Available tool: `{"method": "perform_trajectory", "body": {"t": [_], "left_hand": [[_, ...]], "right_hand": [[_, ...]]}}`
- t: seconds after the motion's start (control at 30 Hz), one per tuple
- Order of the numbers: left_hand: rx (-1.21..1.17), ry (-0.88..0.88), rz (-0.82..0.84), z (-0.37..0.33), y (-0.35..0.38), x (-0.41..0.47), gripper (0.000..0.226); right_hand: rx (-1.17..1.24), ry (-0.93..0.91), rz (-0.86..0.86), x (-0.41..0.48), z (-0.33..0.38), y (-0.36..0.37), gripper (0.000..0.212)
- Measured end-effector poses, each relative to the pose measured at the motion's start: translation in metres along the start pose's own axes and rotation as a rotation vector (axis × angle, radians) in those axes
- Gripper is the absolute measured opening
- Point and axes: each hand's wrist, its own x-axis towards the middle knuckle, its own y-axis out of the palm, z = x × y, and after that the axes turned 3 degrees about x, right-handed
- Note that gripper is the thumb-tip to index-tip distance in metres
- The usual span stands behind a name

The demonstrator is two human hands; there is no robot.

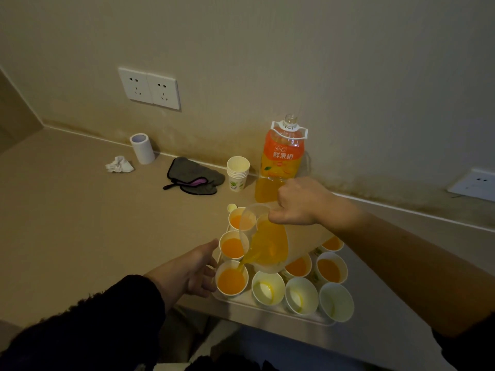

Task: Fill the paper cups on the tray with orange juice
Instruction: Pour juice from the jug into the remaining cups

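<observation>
The right hand (297, 203) is closed around the handle side of a clear plastic jug (270, 242); the jug is tilted down to the left, and a stream of orange juice (242, 265) falls from its spout into the paper cup at the front left corner (232, 280) of the white tray (270, 307). This cup is nearly full. The left hand (199, 271) rests at the left edge of the tray, just beside this cup; its fingers are loosely curled and partly open, and I cannot tell if they touch the cup or only the tray.

On the tray I can count 2 more filled cups behind the one being filled, the middle one (232, 246) and the far one (238, 219); 3 other filled cups show on the right, partly hidden under the jug. In the front row 3 cups (301, 295) hold only a little yellow liquid at the bottom.

The tray lies at the front edge of a beige counter (80, 223); behind it stand a big orange juice bottle (282, 156) without cap and a stack of spare cups (237, 172), close to the wall. More to the left are a grey cloth (195, 175), a crumpled tissue (119, 164) and a white roll (142, 148).
</observation>
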Motion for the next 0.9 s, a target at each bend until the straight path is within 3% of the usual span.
{"method": "perform_trajectory", "body": {"t": [0.53, 0.9], "left_hand": [[0.031, 0.067, -0.015, -0.022, -0.008, -0.004, 0.061], [0.013, 0.138, -0.023, -0.038, 0.0, -0.016, 0.066]], "right_hand": [[0.06, 0.026, -0.033, -0.007, -0.004, -0.006, 0.053], [0.183, 0.066, -0.027, -0.01, -0.007, -0.011, 0.052]]}}
